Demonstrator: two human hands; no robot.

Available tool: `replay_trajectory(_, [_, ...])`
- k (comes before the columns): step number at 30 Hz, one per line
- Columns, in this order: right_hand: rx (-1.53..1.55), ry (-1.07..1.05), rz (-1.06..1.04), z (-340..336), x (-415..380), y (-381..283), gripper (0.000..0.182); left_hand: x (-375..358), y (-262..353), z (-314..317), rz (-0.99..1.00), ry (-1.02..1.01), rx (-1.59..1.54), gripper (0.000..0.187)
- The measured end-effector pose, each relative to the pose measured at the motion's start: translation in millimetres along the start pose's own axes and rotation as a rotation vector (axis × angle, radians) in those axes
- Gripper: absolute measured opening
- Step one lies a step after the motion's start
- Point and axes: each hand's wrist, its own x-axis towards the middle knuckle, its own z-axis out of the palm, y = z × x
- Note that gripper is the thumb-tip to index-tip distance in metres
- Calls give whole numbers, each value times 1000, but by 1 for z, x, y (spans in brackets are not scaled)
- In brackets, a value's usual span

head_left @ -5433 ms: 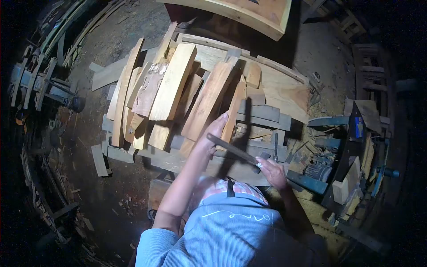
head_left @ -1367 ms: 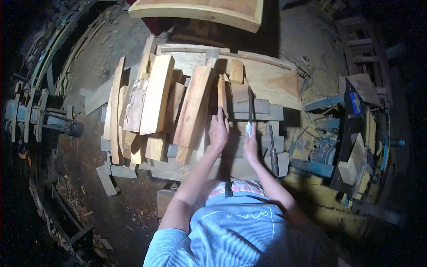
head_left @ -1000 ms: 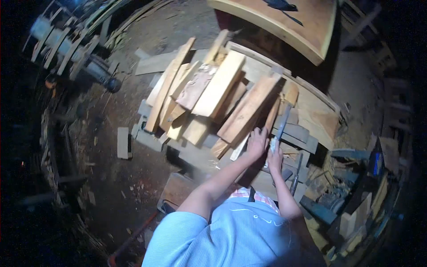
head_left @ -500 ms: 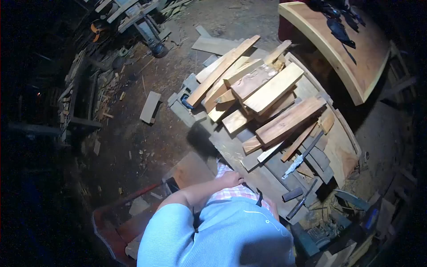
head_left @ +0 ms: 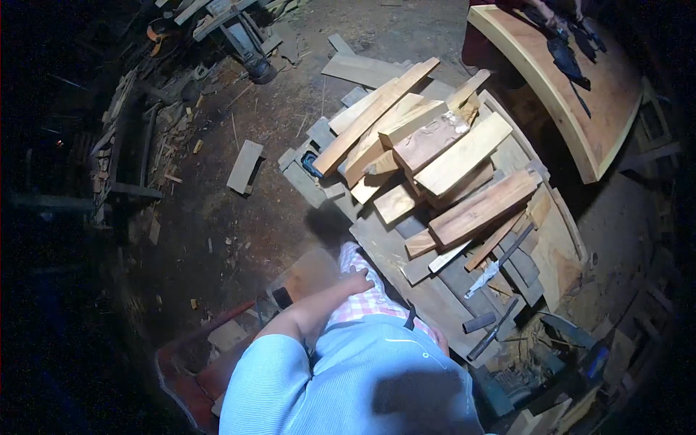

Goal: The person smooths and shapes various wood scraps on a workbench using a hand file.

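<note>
My left hand [head_left: 357,280] rests on the pink-and-white checked cloth [head_left: 366,303] over my lap, its fingers apart with nothing seen in them. Only a sliver of my right hand [head_left: 441,339] shows beside my blue shirt [head_left: 348,370], near the worktable's edge; its fingers are hidden. In front of me the worktable [head_left: 388,254] carries a pile of sawn wood blocks [head_left: 464,154]. Closer to my right side lie a dark metal rod [head_left: 493,330], a short dark cylinder [head_left: 478,322] and a bar with a pale wrapping [head_left: 484,279].
A thick wooden slab [head_left: 536,80] stands at the upper right, with another person's hands [head_left: 551,18] by a black tool [head_left: 565,61]. A loose board [head_left: 245,167] lies on the dirt floor. A red-edged container [head_left: 174,370] sits at lower left, and wood scraps [head_left: 536,348] at lower right.
My left hand has shifted left and slightly up along the checked cloth, and its fingers have spread. The other person's hands have come into view at the slab. The view has shifted slightly.
</note>
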Motion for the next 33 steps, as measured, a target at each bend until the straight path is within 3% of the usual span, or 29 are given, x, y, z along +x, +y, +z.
replay_trajectory(4, [-22, -50, 5, 16, 17, -35, 32, 23, -29, -27, -28, -59, -25, 70])
replay_trajectory(6, [-38, -92, 9, 29, 30, -50, 32, 15, -36, -70, -2, -66, -25, 65])
replay_trajectory(8, [-41, -117, 26, 47, 37, -72, 32, 20, -58, -117, 64, -98, -61, 54])
replay_trajectory(10, [-20, -88, 34, 68, 49, -101, 32, 33, -87, -186, -30, -111, -244, 37])
replay_trajectory(11, [-3, -58, 39, 78, 53, -115, 32, 42, -108, -218, 143, 183, -102, 26])
replay_trajectory(12, [16, -29, 50, 90, 53, -126, 32, 51, -121, -244, -24, 553, -80, 24])
replay_trajectory(13, [35, -4, 62, 100, 51, -137, 32, 49, -119, -279, -74, 679, -259, 31])
replay_trajectory(14, [51, 12, 75, 110, 48, -148, 32, 70, -128, -292, -111, 1026, -121, 40])
replay_trajectory(16, [70, 20, 91, 125, 45, -168, 32, 76, -116, -340, 45, 1041, -266, 43])
replay_trajectory(18, [78, 0, 85, 136, 48, -188, 32, 92, -115, -353, 39, 881, -3, 46])
replay_trajectory(19, [77, -11, 78, 138, 54, -198, 32, 88, -108, -358, 53, 882, 1, 46])
replay_trajectory(21, [68, -34, 62, 134, 59, -218, 32, 74, -92, -366, -28, 634, 60, 37])
replay_trajectory(22, [62, -42, 51, 130, 62, -228, 32, 101, -112, -356, -13, 639, 61, 37])
replay_trajectory(24, [48, -62, 42, 118, 59, -246, 32, 168, -165, -319, 152, 707, -281, 33])
replay_trajectory(27, [35, -83, 21, 101, 57, -277, 32, 128, -150, -324, 117, 739, -193, 28])
replay_trajectory(28, [-166, -103, 79, 92, 55, -291, 33, 124, -152, -325, 119, 805, -206, 27])
replay_trajectory(29, [-367, -127, 145, 82, 51, -307, 35, 105, -150, -340, 90, 852, -268, 27])
replay_trajectory(30, [-365, -125, 150, 71, 48, -324, 35, 88, -159, -360, 57, 899, -327, 27])
replay_trajectory(31, [-457, -111, 96, 60, 47, -344, 36, 110, -208, -373, 102, 955, -513, 28])
replay_trajectory(32, [-546, -100, 44, 49, 43, -364, 38, 68, -207, -406, 53, 923, -462, 27])
replay_trajectory(33, [-527, 2, -140, 41, 40, -388, 39, 52, -221, -433, 219, 1170, -532, 32])
